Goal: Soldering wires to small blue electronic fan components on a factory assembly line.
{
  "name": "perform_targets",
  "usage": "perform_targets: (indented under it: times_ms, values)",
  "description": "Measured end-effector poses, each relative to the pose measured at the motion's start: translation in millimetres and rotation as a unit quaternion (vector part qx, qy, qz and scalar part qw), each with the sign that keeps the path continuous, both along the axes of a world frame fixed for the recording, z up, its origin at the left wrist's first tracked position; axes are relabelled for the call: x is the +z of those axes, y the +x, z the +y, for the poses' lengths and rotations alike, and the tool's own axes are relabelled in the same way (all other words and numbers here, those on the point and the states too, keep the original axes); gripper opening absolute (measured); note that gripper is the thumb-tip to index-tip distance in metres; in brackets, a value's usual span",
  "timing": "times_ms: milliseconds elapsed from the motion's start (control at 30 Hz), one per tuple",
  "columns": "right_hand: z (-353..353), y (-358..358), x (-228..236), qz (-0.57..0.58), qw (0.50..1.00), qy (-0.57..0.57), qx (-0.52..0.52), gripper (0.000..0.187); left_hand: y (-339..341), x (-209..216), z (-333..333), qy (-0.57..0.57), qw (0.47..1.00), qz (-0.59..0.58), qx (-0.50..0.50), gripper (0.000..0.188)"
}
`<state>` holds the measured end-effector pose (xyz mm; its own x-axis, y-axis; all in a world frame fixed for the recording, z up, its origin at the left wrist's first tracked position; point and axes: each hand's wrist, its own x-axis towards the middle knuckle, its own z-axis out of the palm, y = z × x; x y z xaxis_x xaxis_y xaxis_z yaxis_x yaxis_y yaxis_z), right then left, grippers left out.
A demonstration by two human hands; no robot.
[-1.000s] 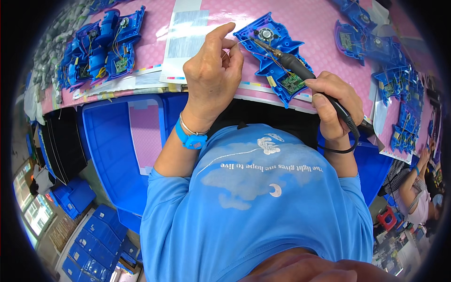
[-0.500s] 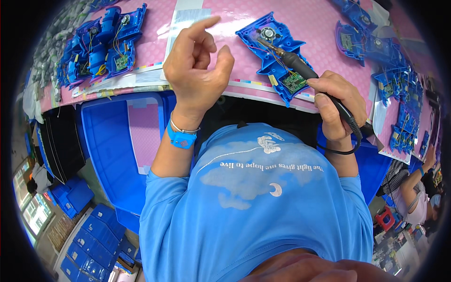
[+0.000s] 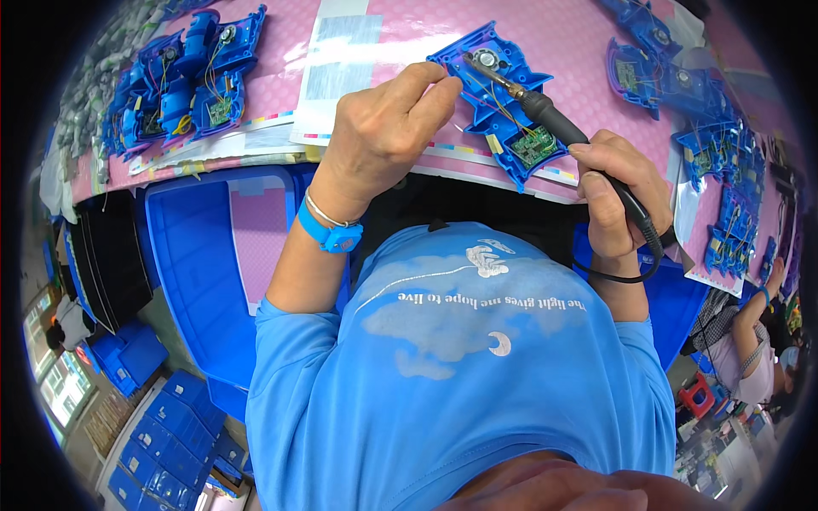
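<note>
Left hand (image 3: pixel 388 132): at the upper centre of the frame, fingers closed in a pinch beside the upper left edge of the shell; cannot tell whether something thin is held between them
Right hand (image 3: pixel 626 196): right of centre, fingers wrapped around the handle of a black pen-shaped soldering iron (image 3: pixel 554 119), its dark cord looping below the hand
Iron tip: points to the upper left, close by the speaker; contact cannot be told
Blue moulded plastic shell (image 3: pixel 500 107): lies at the upper centre on the pink patterned tabletop (image 3: pixel 596 60), with a round metal-rimmed speaker (image 3: pixel 486 59) near its top, a green circuit board (image 3: pixel 535 147) near its bottom and thin wires between
Other blue shells: a cluster (image 3: pixel 200 38) at upper left, more (image 3: pixel 630 72) at upper right
Large blue plastic bin (image 3: pixel 192 281): left of centre, below the tabletop edge
</note>
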<state>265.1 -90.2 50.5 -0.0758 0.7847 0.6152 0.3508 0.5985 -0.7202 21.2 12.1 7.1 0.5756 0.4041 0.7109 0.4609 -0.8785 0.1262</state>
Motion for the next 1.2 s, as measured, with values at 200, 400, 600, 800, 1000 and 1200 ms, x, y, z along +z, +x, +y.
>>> perform_targets:
  times_ms: [200,400,600,800,1000,1200]
  values:
    - [0,1,-3,-0.001,1.000,-0.021,-0.004,0.021,2,-3,3,-0.055,0.998,-0.028,-0.020,0.021]
    - [1,0,-5,-0.008,1.000,-0.017,-0.005,0.020,3,-7,6,-0.036,0.997,-0.055,-0.037,0.018]
    - [3,-1,-7,-0.022,1.000,-0.009,-0.010,0.019,3,-8,7,-0.043,0.998,-0.039,-0.037,0.018]
    - [-1,-1,-3,-0.013,1.000,-0.019,-0.005,0.020,2,-3,3,-0.076,0.996,-0.028,-0.020,0.020]
    - [-2,0,-3,0.001,1.000,-0.009,-0.004,0.020,1,-4,2,-0.070,0.997,-0.023,-0.017,0.020]
    - [-4,1,-3,0.009,1.000,-0.011,-0.010,0.021,1,-6,3,-0.072,0.997,-0.027,-0.018,0.020]
